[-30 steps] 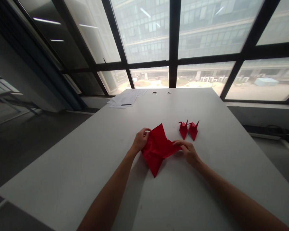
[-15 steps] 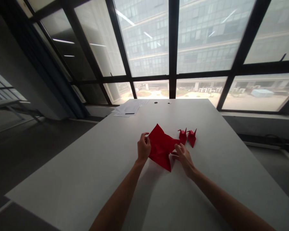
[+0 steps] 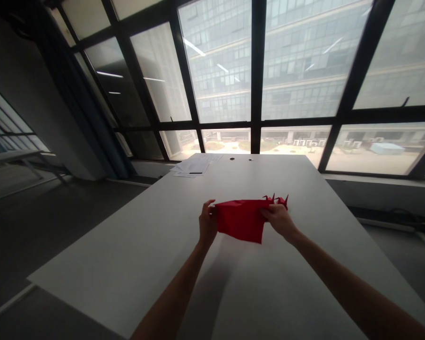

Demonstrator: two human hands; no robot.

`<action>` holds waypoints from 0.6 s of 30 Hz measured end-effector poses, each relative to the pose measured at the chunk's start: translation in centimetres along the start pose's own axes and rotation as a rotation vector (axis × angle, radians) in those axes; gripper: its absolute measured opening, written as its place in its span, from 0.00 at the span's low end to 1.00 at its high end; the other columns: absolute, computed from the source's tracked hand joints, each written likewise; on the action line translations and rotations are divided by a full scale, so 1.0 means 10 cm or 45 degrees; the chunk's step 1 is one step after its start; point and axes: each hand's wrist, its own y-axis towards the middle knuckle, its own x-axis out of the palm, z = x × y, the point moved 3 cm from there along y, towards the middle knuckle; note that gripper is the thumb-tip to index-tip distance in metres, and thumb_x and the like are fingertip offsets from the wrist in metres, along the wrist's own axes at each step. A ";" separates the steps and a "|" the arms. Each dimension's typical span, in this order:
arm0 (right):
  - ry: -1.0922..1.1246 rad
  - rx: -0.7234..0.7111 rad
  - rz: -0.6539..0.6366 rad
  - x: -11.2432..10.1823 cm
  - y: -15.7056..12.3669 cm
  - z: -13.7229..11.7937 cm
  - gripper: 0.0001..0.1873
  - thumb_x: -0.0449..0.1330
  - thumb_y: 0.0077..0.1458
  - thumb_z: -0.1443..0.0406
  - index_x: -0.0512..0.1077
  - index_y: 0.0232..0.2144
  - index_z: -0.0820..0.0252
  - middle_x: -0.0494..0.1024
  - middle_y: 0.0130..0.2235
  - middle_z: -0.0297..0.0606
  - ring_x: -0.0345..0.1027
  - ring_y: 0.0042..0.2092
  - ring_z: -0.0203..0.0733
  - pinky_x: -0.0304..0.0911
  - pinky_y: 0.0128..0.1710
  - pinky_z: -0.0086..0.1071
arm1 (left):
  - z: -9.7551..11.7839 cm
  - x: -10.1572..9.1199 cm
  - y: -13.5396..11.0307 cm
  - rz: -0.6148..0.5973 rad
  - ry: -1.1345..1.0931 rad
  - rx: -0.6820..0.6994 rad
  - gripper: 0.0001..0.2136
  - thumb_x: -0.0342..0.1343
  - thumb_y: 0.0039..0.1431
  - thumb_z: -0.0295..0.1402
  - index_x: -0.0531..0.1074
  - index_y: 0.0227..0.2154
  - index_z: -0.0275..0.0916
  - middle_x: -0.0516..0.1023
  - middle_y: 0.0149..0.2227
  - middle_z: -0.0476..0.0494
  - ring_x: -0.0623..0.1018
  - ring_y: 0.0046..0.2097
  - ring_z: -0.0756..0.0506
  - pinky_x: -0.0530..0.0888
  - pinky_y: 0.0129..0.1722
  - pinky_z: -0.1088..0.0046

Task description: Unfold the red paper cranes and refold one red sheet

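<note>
A sheet of red paper (image 3: pixel 240 221) is held up above the table between my two hands. My left hand (image 3: pixel 208 223) pinches its left edge, and my right hand (image 3: pixel 279 218) grips its upper right corner. The top edge runs nearly level while the lower right corner hangs down. Just behind my right hand stand two red paper cranes, the left crane (image 3: pixel 269 198) and the right crane (image 3: pixel 282 202). Their lower parts are hidden by the paper and my hand.
The white table (image 3: pixel 156 245) reaches to the windows. Several white paper sheets (image 3: pixel 191 165) with a dark pen (image 3: pixel 196 173) lie at its far left. Two small dark round spots mark the far end. A blue curtain (image 3: pixel 81 113) hangs at the left.
The red paper has turned from a slanted, open spread to a level-topped shape. My right hand has moved up and right to its upper corner. The head view has tilted up slightly.
</note>
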 end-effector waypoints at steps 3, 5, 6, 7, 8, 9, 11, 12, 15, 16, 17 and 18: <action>-0.506 -0.665 0.118 0.00 -0.23 -0.28 0.15 0.57 0.59 0.68 0.79 0.46 0.58 0.81 0.49 0.43 0.74 0.52 0.52 0.69 0.54 0.49 | -0.12 -0.06 0.18 0.057 0.063 -0.038 0.15 0.53 0.62 0.33 0.67 0.52 0.39 0.80 0.40 0.41 0.79 0.40 0.45 0.74 0.39 0.70; -0.877 -0.997 -0.014 0.11 -0.50 -0.25 0.22 0.52 0.60 0.74 0.74 0.54 0.59 0.75 0.56 0.44 0.68 0.59 0.50 0.64 0.59 0.49 | -0.20 -0.15 0.27 0.156 0.112 -0.091 0.14 0.49 0.63 0.31 0.66 0.50 0.36 0.79 0.43 0.36 0.79 0.42 0.43 0.75 0.41 0.66; -1.030 -1.070 -0.058 0.15 -0.63 -0.17 0.24 0.50 0.60 0.76 0.72 0.56 0.59 0.75 0.57 0.44 0.67 0.60 0.48 0.64 0.59 0.47 | -0.22 -0.19 0.28 0.192 0.139 -0.106 0.14 0.48 0.63 0.29 0.66 0.50 0.35 0.78 0.44 0.34 0.79 0.43 0.43 0.75 0.41 0.64; -1.165 -1.094 -0.113 0.19 -0.76 -0.05 0.26 0.49 0.60 0.78 0.71 0.57 0.60 0.74 0.58 0.45 0.67 0.60 0.48 0.65 0.59 0.47 | -0.21 -0.22 0.27 0.209 0.162 -0.108 0.14 0.47 0.62 0.28 0.66 0.50 0.35 0.78 0.45 0.34 0.78 0.44 0.42 0.75 0.42 0.63; -1.272 -1.085 -0.185 0.22 -0.87 0.09 0.27 0.49 0.59 0.79 0.71 0.57 0.62 0.73 0.58 0.46 0.66 0.61 0.48 0.65 0.59 0.47 | -0.20 -0.22 0.22 0.206 0.181 -0.098 0.15 0.47 0.62 0.27 0.66 0.50 0.36 0.77 0.46 0.34 0.78 0.45 0.42 0.75 0.44 0.62; -1.350 -1.043 -0.245 0.23 -0.97 0.23 0.27 0.49 0.59 0.79 0.71 0.57 0.63 0.72 0.59 0.47 0.65 0.62 0.49 0.64 0.60 0.47 | -0.16 -0.20 0.15 0.167 0.202 -0.070 0.15 0.47 0.61 0.27 0.67 0.50 0.37 0.77 0.46 0.36 0.78 0.46 0.42 0.75 0.46 0.62; -1.417 -0.927 -0.393 0.22 -1.10 0.46 0.29 0.49 0.56 0.80 0.71 0.57 0.63 0.69 0.62 0.47 0.61 0.64 0.50 0.62 0.62 0.47 | -0.06 -0.06 -0.08 -0.038 0.230 0.021 0.12 0.50 0.61 0.27 0.72 0.46 0.40 0.79 0.45 0.42 0.78 0.46 0.44 0.74 0.49 0.64; -1.419 -0.861 -0.475 0.21 -1.14 0.54 0.31 0.49 0.54 0.80 0.71 0.57 0.62 0.67 0.63 0.45 0.58 0.65 0.50 0.60 0.63 0.47 | 0.00 0.08 -0.23 -0.301 0.303 0.157 0.13 0.48 0.63 0.28 0.73 0.47 0.41 0.79 0.48 0.42 0.77 0.50 0.44 0.72 0.53 0.64; -1.364 -0.599 -0.547 0.21 -1.11 0.58 0.31 0.49 0.53 0.78 0.73 0.56 0.58 0.68 0.63 0.42 0.59 0.65 0.47 0.57 0.64 0.46 | 0.07 0.47 -0.70 -0.896 0.609 0.418 0.18 0.48 0.67 0.34 0.67 0.59 0.45 0.69 0.62 0.43 0.66 0.64 0.41 0.61 0.65 0.57; -1.345 -0.500 -0.489 0.23 -1.06 0.56 0.29 0.48 0.55 0.77 0.74 0.54 0.59 0.70 0.61 0.42 0.61 0.64 0.45 0.57 0.64 0.44 | 0.05 0.56 -0.82 -0.996 0.711 0.440 0.22 0.47 0.68 0.37 0.62 0.63 0.44 0.63 0.66 0.42 0.60 0.67 0.39 0.57 0.66 0.54; -1.332 -0.393 -0.376 0.26 -1.00 0.53 0.26 0.46 0.58 0.75 0.75 0.53 0.60 0.73 0.59 0.44 0.64 0.62 0.44 0.57 0.63 0.41 | 0.02 0.62 -0.91 -1.041 0.802 0.444 0.24 0.45 0.69 0.39 0.58 0.66 0.44 0.59 0.68 0.42 0.56 0.69 0.39 0.55 0.67 0.51; -1.341 -0.310 -0.237 0.30 -0.93 0.50 0.27 0.45 0.59 0.74 0.72 0.56 0.63 0.72 0.60 0.46 0.63 0.62 0.44 0.56 0.64 0.41 | 0.00 0.67 -0.97 -1.071 0.876 0.450 0.26 0.43 0.70 0.41 0.54 0.68 0.43 0.54 0.70 0.42 0.52 0.70 0.38 0.52 0.67 0.50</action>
